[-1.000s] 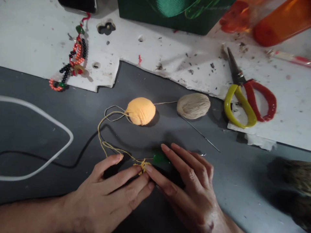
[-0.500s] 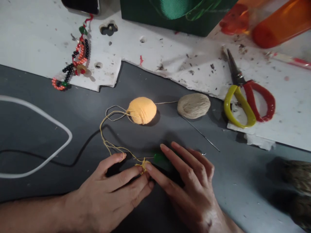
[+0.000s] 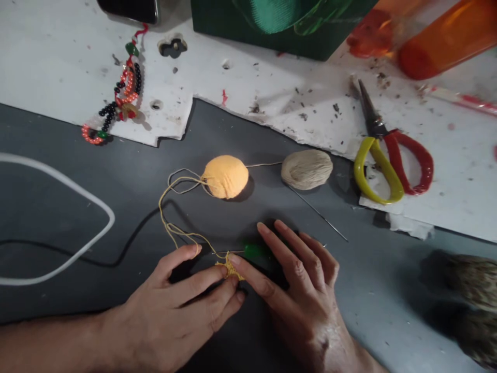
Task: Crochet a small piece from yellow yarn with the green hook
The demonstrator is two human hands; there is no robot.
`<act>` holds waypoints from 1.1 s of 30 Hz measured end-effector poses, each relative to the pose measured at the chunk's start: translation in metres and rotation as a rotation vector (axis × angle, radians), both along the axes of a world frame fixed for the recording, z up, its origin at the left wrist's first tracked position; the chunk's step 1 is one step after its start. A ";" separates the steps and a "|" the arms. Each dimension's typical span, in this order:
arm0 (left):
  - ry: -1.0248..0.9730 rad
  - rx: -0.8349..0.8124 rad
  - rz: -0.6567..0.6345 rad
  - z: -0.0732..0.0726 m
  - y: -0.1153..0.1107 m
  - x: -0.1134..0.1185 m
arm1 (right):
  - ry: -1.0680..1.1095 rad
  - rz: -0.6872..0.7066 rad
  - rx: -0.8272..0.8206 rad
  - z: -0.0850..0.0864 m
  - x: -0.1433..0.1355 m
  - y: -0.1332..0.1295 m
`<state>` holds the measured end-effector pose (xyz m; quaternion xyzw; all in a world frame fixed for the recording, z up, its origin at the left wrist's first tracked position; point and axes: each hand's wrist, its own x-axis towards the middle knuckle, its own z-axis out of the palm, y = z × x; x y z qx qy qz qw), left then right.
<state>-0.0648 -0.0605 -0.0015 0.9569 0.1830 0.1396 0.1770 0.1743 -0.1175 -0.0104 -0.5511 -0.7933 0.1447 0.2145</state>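
A small piece of yellow crochet [image 3: 232, 268] is pinched between the fingertips of my left hand [image 3: 182, 305]. Yellow yarn [image 3: 165, 220] runs from it past my left index finger and up to a yellow-orange ball [image 3: 225, 177]. My right hand [image 3: 303, 285] has its thumb tip against the top of the crochet, its other fingers stretched out above a green-handled hook [image 3: 254, 253]. The hook's thin metal shaft points left, just above the crochet. Whether the right fingers grip the handle is hidden.
Beige yarn [image 3: 306, 170] and a long needle [image 3: 320, 213] lie beyond my hands. Scissors [image 3: 382, 160] with yellow and red handles rest at the right. Also around: a white cable [image 3: 93, 194], beads [image 3: 126, 93], a phone [image 3: 130, 9], a dark green box [image 3: 264, 41] and an orange bottle [image 3: 446, 41].
My right thumb has shifted slightly up and left on the crochet, and more of the yellow piece shows below it. The right fingers have lifted slightly. The left hand has barely moved.
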 end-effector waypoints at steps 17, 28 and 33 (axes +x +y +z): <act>-0.005 -0.112 0.146 0.008 -0.003 -0.007 | 0.120 0.093 0.046 0.004 0.005 -0.001; -0.007 -0.027 0.107 0.010 0.000 -0.009 | 0.113 0.102 0.033 0.004 0.008 -0.003; -0.019 -0.118 0.092 0.012 -0.001 -0.009 | 0.135 0.114 0.055 0.011 0.012 0.003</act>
